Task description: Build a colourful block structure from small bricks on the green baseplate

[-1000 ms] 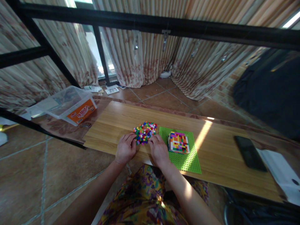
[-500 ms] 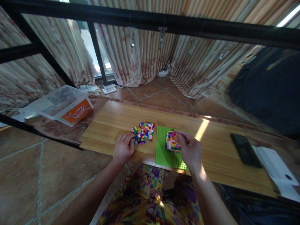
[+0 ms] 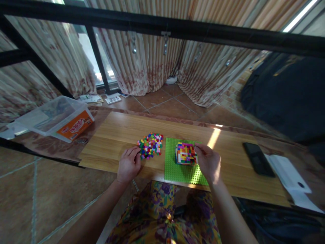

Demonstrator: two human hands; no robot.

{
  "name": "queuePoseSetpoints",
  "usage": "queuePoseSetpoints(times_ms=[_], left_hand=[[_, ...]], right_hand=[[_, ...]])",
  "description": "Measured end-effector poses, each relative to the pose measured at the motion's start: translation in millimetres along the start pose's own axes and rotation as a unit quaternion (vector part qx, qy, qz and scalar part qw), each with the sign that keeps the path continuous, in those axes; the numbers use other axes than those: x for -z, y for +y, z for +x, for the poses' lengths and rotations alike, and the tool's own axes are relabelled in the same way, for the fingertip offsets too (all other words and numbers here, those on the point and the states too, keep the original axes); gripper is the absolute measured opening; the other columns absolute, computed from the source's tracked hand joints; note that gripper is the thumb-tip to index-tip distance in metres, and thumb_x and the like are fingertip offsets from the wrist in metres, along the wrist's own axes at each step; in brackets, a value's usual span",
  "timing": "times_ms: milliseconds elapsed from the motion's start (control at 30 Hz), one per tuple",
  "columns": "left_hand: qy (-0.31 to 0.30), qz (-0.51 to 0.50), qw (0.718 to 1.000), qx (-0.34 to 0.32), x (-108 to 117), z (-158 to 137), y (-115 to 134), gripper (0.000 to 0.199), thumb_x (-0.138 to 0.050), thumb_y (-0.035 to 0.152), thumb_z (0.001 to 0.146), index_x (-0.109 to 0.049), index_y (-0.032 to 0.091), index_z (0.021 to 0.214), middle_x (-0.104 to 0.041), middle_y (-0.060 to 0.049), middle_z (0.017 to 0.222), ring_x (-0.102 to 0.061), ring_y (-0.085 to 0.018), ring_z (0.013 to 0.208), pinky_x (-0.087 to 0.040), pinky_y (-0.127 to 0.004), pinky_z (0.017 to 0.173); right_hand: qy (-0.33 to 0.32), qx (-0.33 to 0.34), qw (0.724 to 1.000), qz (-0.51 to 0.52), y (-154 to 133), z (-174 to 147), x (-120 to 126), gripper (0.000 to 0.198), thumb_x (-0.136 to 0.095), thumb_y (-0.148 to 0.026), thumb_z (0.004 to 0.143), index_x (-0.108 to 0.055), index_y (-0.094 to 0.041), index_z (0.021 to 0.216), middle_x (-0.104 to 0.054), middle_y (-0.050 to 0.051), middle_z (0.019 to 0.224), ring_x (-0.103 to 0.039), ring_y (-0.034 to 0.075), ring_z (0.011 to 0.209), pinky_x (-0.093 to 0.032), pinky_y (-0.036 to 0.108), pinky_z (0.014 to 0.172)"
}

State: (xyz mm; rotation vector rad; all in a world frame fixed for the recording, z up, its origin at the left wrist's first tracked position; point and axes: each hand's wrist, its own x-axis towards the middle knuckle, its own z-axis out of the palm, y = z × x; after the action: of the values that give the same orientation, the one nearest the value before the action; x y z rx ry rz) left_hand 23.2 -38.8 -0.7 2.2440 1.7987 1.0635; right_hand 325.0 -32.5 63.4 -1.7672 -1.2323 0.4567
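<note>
A multicoloured block of small toy bricks [image 3: 186, 153] stands on a green studded baseplate [image 3: 171, 171]. My right hand [image 3: 210, 163] is at the block's right edge, with thumb and fingers pinched together near its upper right corner. Whatever lies between those fingertips is hidden. Left of the baseplate, loose small bricks [image 3: 151, 145] lie in a pile on the wooden board. My left hand [image 3: 129, 164] rests at the pile's left side, fingers curled and closed, their tips touching the nearest bricks. Anything they hold is too small to make out.
A clear plastic tub [image 3: 54, 118] with an orange label stands to the left. On the right lie a dark phone [image 3: 258, 159] and a white box-like item [image 3: 288, 173]. A black metal bar [image 3: 152, 25] crosses the view in front of striped curtains [image 3: 152, 64].
My right hand has drawn rightward from over the block's top to its right edge, uncovering more bricks. My left hand stays by the pile. The camera view has shifted slightly.
</note>
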Motion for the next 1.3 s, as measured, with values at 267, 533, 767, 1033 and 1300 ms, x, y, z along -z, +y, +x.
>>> queuePoseSetpoints(times_ms=[267, 533, 767, 1033, 1300], left_hand=[[-0.002, -0.001, 1.0, 0.002, 1, 0, 0, 0.024, -0.046, 0.022, 0.09, -0.064, 0.019, 0.104, -0.069, -0.009, 0.109, -0.062, -0.023, 0.101, -0.049, -0.04, 0.093], [0.004, 0.001, 1.0, -0.005, 0, 0, 0, 0.023, -0.046, 0.021, 0.09, -0.064, 0.018, 0.104, -0.069, -0.009, 0.109, -0.063, -0.023, 0.101, -0.049, -0.039, 0.093], [0.003, 0.004, 1.0, -0.004, 0, 0, 0, 0.023, -0.047, 0.021, 0.09, -0.064, 0.019, 0.104, -0.069, -0.008, 0.11, -0.063, -0.023, 0.101, -0.049, -0.039, 0.093], [0.001, -0.003, 1.0, 0.002, 0, -1, -1, 0.023, -0.046, 0.022, 0.09, -0.064, 0.02, 0.105, -0.068, -0.008, 0.111, -0.062, -0.023, 0.102, -0.049, -0.04, 0.093], [0.0, 0.001, 1.0, -0.001, 0, -1, -1, 0.023, -0.046, 0.022, 0.091, -0.064, 0.019, 0.105, -0.069, -0.008, 0.11, -0.063, -0.023, 0.101, -0.05, -0.039, 0.093]], right_hand=[[-0.024, -0.032, 0.991, 0.128, 10, 4, -4, 0.026, -0.069, -0.038, 0.07, -0.073, -0.017, 0.084, -0.075, 0.006, 0.082, -0.07, 0.02, 0.074, -0.056, 0.033, 0.072], [-0.039, -0.006, 0.998, 0.046, -1, 2, -5, 0.024, -0.062, -0.039, 0.076, -0.074, -0.019, 0.083, -0.074, 0.006, 0.081, -0.066, 0.019, 0.074, -0.052, 0.031, 0.07], [-0.079, 0.117, 0.977, -0.158, -8, 8, -9, 0.034, -0.044, -0.036, 0.087, -0.075, -0.02, 0.084, -0.072, 0.007, 0.086, -0.063, 0.02, 0.074, -0.047, 0.032, 0.071], [-0.09, 0.125, 0.964, -0.214, -12, 9, -18, 0.031, -0.045, -0.034, 0.089, -0.074, -0.022, 0.088, -0.073, 0.005, 0.086, -0.064, 0.019, 0.076, -0.044, 0.03, 0.07], [-0.091, 0.098, 0.978, -0.159, -12, 9, -13, 0.03, -0.046, -0.035, 0.087, -0.074, -0.022, 0.087, -0.074, 0.005, 0.083, -0.066, 0.019, 0.074, -0.045, 0.03, 0.068]])
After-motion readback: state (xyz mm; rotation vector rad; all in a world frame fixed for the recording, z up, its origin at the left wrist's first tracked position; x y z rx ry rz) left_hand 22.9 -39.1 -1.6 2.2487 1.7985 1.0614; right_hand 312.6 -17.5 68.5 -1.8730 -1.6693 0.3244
